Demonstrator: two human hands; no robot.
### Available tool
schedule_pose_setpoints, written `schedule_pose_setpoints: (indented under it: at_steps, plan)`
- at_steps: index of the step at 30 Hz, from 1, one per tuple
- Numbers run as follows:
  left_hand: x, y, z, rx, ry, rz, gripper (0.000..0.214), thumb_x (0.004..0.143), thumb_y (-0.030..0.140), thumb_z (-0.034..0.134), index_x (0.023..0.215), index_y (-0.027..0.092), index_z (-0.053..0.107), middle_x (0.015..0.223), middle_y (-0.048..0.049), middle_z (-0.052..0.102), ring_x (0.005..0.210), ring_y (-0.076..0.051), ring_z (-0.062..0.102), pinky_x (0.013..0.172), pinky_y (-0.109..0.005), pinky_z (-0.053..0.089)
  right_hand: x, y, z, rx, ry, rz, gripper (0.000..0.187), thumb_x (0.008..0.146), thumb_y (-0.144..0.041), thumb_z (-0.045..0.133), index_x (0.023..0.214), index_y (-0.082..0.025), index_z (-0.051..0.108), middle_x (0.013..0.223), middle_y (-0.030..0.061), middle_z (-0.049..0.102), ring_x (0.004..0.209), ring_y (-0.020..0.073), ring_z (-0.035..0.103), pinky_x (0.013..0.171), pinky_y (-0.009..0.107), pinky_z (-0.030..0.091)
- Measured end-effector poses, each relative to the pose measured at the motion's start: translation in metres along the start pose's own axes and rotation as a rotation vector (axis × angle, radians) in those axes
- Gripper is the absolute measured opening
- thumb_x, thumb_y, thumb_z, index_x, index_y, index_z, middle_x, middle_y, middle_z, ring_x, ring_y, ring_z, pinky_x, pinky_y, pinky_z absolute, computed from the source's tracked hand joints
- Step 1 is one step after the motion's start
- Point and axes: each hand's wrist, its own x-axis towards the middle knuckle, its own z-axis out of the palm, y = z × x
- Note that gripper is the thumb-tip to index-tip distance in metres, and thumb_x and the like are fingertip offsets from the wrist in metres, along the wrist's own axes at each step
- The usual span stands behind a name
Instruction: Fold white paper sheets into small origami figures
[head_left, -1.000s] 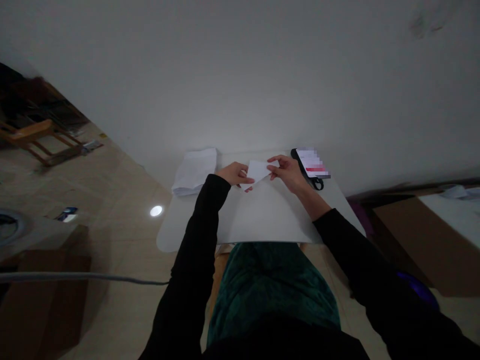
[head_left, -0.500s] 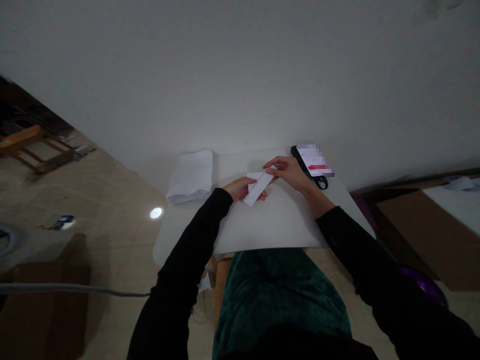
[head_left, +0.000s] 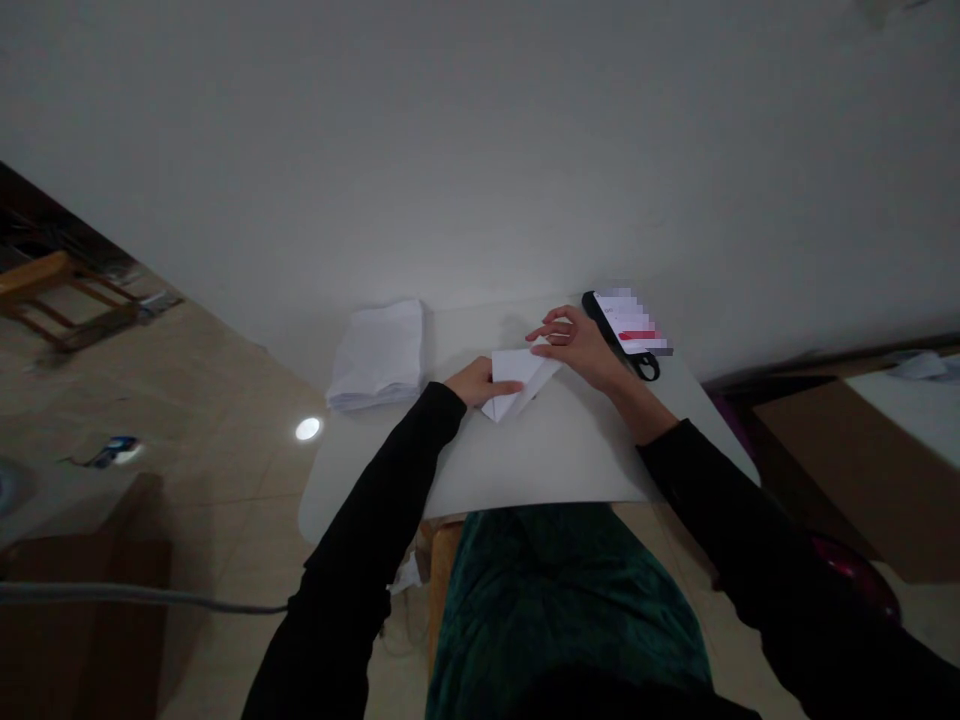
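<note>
A folded white paper [head_left: 517,382] with a pointed lower end lies on the white tabletop [head_left: 555,460]. My left hand [head_left: 476,382] rests on its left side, fingers together and pressing it down. My right hand [head_left: 574,345] is at the paper's upper right corner, its fingers spread and their tips close to or touching the fold. Part of the paper is hidden under my left fingers.
A stack of white paper sheets [head_left: 375,355] lies left of my hands. A black phone [head_left: 626,328] with a blurred screen and a strap sits at the far edge. A wall rises behind the table. A wooden chair [head_left: 64,305] stands on the tiled floor at left.
The narrow paper strip has become a wider, pointed folded shape. My right hand has drawn back slightly and its fingers have spread, while my left hand now lies on the paper.
</note>
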Motion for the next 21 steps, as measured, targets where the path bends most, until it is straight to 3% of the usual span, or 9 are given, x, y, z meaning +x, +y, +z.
schedule_pose_setpoints:
  at_steps: [3, 6, 12, 21]
  plan:
    - [-0.004, 0.005, -0.004, 0.094, 0.079, -0.014, 0.044, 0.064, 0.052, 0.081, 0.078, 0.011, 0.072, 0.067, -0.0007, 0.067, 0.062, -0.012, 0.057, 0.056, -0.022, 0.041, -0.003, -0.004, 0.002, -0.001, -0.107, 0.044, 0.055, 0.059, -0.029, 0.088, 0.105, -0.022, 0.059, 0.084, 0.0041, 0.076, 0.081, 0.0198, 0.072, 0.080, 0.038, 0.057]
    - [-0.004, 0.007, -0.006, 0.119, 0.185, 0.025, 0.039, 0.069, 0.048, 0.078, 0.079, 0.011, 0.074, 0.064, 0.0005, 0.063, 0.058, -0.010, 0.053, 0.054, -0.021, 0.038, -0.005, -0.007, 0.004, -0.080, -0.129, 0.013, 0.047, 0.061, -0.031, 0.088, 0.101, -0.020, 0.067, 0.082, 0.0036, 0.074, 0.078, 0.0186, 0.071, 0.078, 0.036, 0.058]
    - [-0.001, 0.004, -0.004, 0.115, 0.316, 0.071, 0.039, 0.069, 0.045, 0.079, 0.086, 0.010, 0.076, 0.066, -0.0015, 0.066, 0.057, -0.011, 0.054, 0.052, -0.022, 0.039, -0.006, -0.003, 0.003, -0.013, -0.144, 0.139, 0.042, 0.062, -0.040, 0.089, 0.089, -0.014, 0.069, 0.076, 0.0063, 0.073, 0.063, 0.0174, 0.068, 0.048, 0.028, 0.058]
    - [-0.005, 0.010, -0.009, 0.250, 0.419, 0.227, 0.035, 0.071, 0.039, 0.077, 0.095, 0.014, 0.078, 0.087, -0.0069, 0.076, 0.077, -0.016, 0.067, 0.071, -0.026, 0.051, -0.010, -0.003, 0.011, 0.126, -0.331, 0.228, 0.037, 0.068, -0.040, 0.085, 0.089, -0.012, 0.071, 0.077, 0.0064, 0.075, 0.060, 0.0163, 0.071, 0.052, 0.027, 0.061]
